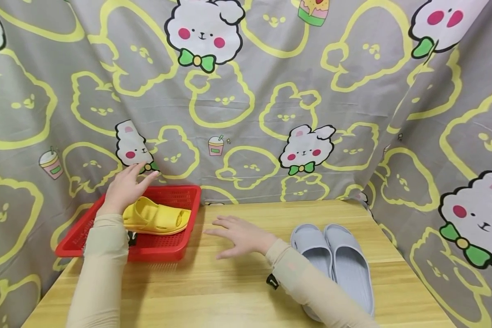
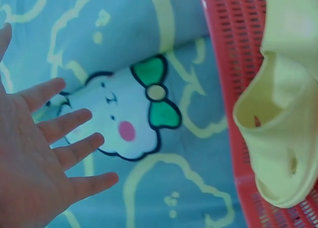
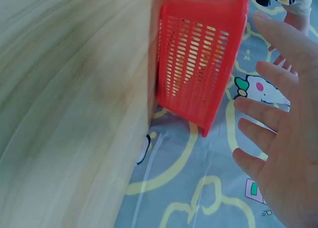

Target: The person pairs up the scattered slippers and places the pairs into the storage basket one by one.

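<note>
My left hand point(image 1: 125, 189) hovers over the red basket point(image 1: 194, 205), fingers spread and holding nothing. Below it in the basket lies a yellow slipper point(image 1: 164, 217), partly hidden behind the hand and forearm in the head view. The left wrist view shows yellow footwear point(image 2: 283, 138) beside the spread fingers. My right hand point(image 1: 242, 234) is held over the middle of the wooden table, to the right of the basket, with its fingers apart and nothing in them. A pair of grey slippers point(image 1: 354, 269) sits side by side on the right, partly covered by my right forearm.
The wooden table point(image 1: 225, 296) runs back to a grey patterned curtain point(image 1: 246, 114), which also hangs along both sides. The basket stands at the table's back left, close to the curtain. In the right wrist view the basket's slotted side point(image 3: 198, 59) faces the right hand.
</note>
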`<state>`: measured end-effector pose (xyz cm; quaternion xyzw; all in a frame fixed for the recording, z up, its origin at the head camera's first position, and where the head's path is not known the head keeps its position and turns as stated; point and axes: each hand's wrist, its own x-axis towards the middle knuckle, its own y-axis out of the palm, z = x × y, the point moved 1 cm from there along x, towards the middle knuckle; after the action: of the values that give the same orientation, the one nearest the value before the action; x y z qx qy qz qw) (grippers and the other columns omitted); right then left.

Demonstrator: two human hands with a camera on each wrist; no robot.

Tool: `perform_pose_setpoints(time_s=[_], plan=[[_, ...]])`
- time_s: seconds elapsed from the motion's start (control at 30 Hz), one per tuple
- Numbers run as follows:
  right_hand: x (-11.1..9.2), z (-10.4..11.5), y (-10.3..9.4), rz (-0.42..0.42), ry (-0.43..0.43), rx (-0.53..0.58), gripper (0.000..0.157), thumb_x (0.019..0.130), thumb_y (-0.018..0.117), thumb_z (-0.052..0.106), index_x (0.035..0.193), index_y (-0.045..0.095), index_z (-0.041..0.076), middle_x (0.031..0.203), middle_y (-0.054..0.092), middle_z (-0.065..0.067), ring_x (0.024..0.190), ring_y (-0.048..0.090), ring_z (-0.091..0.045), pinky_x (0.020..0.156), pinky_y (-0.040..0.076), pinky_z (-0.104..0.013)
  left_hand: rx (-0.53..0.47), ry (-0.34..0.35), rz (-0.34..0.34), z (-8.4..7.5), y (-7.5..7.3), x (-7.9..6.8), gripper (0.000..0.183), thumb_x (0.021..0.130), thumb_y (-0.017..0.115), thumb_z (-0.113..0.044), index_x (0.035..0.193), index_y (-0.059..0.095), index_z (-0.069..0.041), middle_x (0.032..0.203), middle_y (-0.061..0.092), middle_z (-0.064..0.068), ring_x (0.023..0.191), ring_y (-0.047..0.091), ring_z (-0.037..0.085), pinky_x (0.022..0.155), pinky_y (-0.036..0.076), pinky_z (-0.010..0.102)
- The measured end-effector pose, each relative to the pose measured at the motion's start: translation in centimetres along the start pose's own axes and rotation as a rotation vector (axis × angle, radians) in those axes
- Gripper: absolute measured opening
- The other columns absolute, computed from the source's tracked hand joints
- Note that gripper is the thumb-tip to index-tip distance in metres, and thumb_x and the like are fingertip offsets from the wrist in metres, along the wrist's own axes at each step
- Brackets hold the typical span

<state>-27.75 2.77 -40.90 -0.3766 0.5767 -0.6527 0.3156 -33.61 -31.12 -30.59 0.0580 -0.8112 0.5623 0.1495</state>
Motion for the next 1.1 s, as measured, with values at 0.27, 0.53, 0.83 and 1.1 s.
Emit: perform_pose_setpoints(time_s=[0.27, 0.53, 0.83, 1.1], plan=[[-1.7, -0.9, -1.5, 0.004, 0.058, 0.017, 0.074, 0.088, 0.058, 0.060, 0.151, 0.033, 0.031, 0.154, 0.041, -0.004, 0.146, 0.032, -0.024, 0.121, 0.025, -0.042, 0.002, 0.082, -0.037, -2.6, -0.2, -0.6, 0.077, 0.095, 0.041, -0.063, 0.151, 0.033, -0.012, 0.151, 0.037, 0.026, 0.135, 0.033, 0.051, 0.106, 0.028, 0.070], [-3.4, -2.1, -2.3, -0.011, 0.095, 0.038, 0.072, 0.089, 0.058, 0.059, 0.150, 0.038, 0.027, 0.152, 0.043, -0.007, 0.145, 0.034, -0.026, 0.120, 0.026, -0.044, 0.009, 0.096, -0.026, -4.1, 0.0, -1.1, 0.079, 0.092, 0.042, -0.067, 0.152, 0.033, -0.016, 0.152, 0.036, 0.023, 0.136, 0.033, 0.049, 0.107, 0.030, 0.068], [-5.7, -3.8, -3.2, -0.071, 0.125, 0.056, 0.072, 0.088, 0.062, 0.055, 0.149, 0.040, 0.024, 0.150, 0.045, -0.011, 0.143, 0.037, -0.031, 0.117, 0.031, -0.048, 0.043, 0.152, -0.047, -6.1, 0.8, -1.3, 0.079, 0.091, 0.043, -0.068, 0.151, 0.035, -0.017, 0.154, 0.034, 0.021, 0.139, 0.031, 0.046, 0.108, 0.028, 0.069], [-7.9, -4.7, -4.5, -0.083, 0.215, 0.091, 0.073, 0.087, 0.062, 0.058, 0.149, 0.040, 0.027, 0.153, 0.042, -0.008, 0.147, 0.029, -0.033, 0.117, 0.030, -0.052, 0.037, 0.205, -0.065, -8.2, 1.4, -1.6, 0.077, 0.090, 0.050, -0.066, 0.151, 0.035, -0.022, 0.155, 0.034, 0.019, 0.143, 0.029, 0.042, 0.112, 0.025, 0.066]])
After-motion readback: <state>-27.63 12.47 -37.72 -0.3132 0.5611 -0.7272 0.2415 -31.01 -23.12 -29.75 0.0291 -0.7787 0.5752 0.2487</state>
